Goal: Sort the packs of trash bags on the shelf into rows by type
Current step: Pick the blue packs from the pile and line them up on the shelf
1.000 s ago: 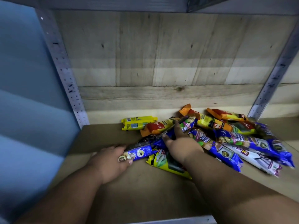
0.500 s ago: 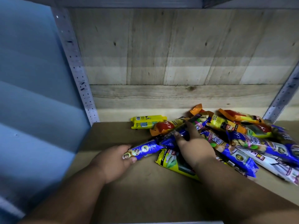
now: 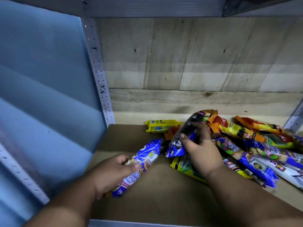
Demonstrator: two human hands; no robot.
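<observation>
My left hand (image 3: pixel 113 173) grips a blue pack of trash bags (image 3: pixel 144 158) by its near end, clear of the pile, at the left of the brown shelf board (image 3: pixel 157 197). My right hand (image 3: pixel 200 151) holds a second blue pack with a dark middle (image 3: pixel 183 138), tilted up above the pile. The pile of packs (image 3: pixel 249 145) covers the right half of the shelf: several blue ones, orange-red-yellow ones and a white one, lying crossed over each other. A yellow pack (image 3: pixel 161 126) lies alone by the back wall. Another yellow pack (image 3: pixel 183 167) lies partly under my right wrist.
A perforated grey metal upright (image 3: pixel 98 71) stands at the back left corner, another (image 3: pixel 295 118) at the back right. A pale wooden plank wall (image 3: pixel 196 63) closes the back. A blue ribbed panel (image 3: pixel 41 95) is on the left. Bare board lies in front of the pile.
My left hand has pulled its blue pack out of the pile toward me and to the left. My right hand has closed on the second blue pack and tilted it up off the pile.
</observation>
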